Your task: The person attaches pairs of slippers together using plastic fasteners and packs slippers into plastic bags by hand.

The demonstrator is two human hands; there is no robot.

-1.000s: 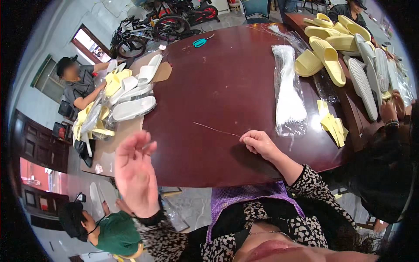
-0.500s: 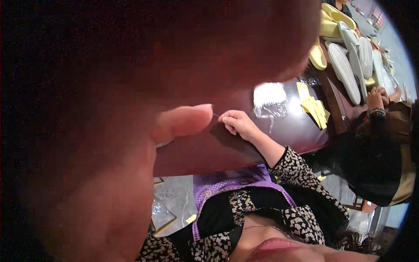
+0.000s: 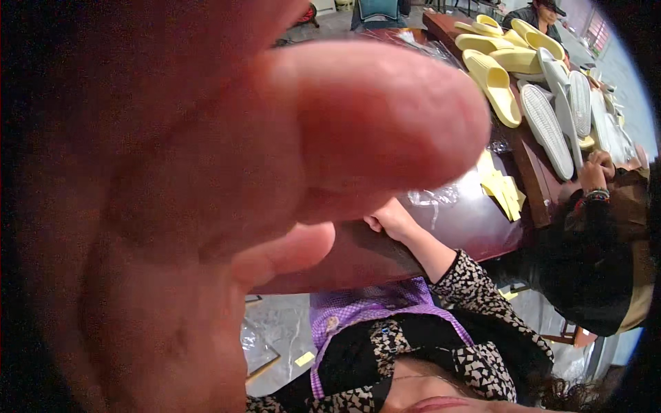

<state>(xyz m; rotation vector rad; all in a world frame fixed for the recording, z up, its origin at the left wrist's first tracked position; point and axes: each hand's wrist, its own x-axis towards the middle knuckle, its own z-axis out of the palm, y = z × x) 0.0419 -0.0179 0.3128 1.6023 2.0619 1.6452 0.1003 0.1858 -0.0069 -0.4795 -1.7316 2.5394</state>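
Note:
My left hand looms large and blurred, very close to the view. Its thick finger stretches rightward, and the thumb below stands apart from it, with nothing visible between them. Beyond that finger, over the near edge of the dark red table, is my right hand. Its visible fingers are curled in, but their tips are partly hidden, so I cannot make out what they hold. Clear plastic wrapping lies just past it, partly covered by my left finger.
Yellow slips lie on the table to the right. Yellow slippers and pale slippers are heaped at the far right. Beside them are a co-worker's hands, with a bracelet. Another person is at the back.
My left finger has come down across the view, hiding my right fingertips and uncovering the table's far part. The thin strand between my left thumb and right hand no longer shows.

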